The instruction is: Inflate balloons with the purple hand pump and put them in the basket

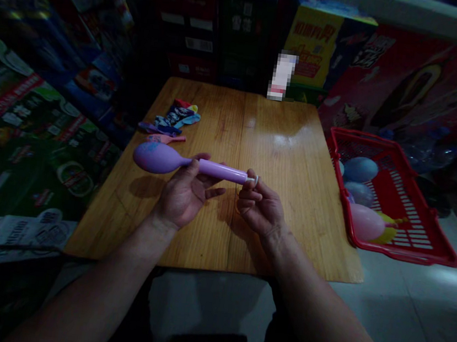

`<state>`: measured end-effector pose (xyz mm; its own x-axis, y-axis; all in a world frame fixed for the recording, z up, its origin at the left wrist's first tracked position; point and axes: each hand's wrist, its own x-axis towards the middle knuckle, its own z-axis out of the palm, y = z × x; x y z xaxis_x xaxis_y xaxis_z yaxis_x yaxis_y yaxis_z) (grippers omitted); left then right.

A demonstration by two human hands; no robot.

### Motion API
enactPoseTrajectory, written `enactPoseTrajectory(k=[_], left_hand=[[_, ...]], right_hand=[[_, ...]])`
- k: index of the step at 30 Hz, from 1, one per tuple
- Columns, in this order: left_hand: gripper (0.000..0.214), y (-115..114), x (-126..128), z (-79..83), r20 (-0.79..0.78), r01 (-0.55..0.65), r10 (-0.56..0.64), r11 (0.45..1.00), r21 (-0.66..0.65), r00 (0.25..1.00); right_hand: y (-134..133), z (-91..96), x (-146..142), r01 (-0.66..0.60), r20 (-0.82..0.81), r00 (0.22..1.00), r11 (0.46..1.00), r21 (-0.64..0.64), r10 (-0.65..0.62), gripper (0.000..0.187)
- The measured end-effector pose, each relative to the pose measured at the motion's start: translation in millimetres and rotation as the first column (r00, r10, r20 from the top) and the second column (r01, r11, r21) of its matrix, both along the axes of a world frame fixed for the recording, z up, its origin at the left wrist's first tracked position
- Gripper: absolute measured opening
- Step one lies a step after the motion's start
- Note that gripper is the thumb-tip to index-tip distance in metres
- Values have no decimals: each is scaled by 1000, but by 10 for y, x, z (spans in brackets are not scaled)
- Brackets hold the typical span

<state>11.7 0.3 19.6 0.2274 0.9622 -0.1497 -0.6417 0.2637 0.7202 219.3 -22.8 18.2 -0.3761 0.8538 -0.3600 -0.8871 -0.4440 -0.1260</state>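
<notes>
A purple balloon, partly inflated with a long stretched neck, is held level above the wooden table. My left hand holds the neck near the bulb, fingers curled around it. My right hand pinches the balloon's mouth end with its fingertips. Flat, uninflated balloons in several colours lie in a small pile at the far left of the table, behind the purple balloon.
A red plastic basket at the table's right edge holds blue, pink and yellow inflated balloons. Stacked printed cartons wall the left side and the back. A dark stool shows below the table's near edge.
</notes>
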Motion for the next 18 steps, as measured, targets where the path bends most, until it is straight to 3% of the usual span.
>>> enactPoseTrajectory(k=[7, 11, 15, 18], left_hand=[[32, -3, 79, -42, 31, -35, 36, 999, -18, 999], [29, 97, -24, 4, 13, -106, 107, 993, -57, 994], [29, 175, -185, 74, 21, -195, 195, 981, 3, 981], [30, 122, -177, 68, 43, -138, 137, 990, 12, 990]], right_hand=[[4, -24, -111, -6, -30, 1000, 1000, -5, 5, 26], [38, 32, 14, -17, 73, 997, 998, 54, 13, 27], [37, 86, 154, 49, 71, 996, 988, 143, -60, 33], [3, 57, 94, 29, 39, 999, 992, 126, -34, 29]])
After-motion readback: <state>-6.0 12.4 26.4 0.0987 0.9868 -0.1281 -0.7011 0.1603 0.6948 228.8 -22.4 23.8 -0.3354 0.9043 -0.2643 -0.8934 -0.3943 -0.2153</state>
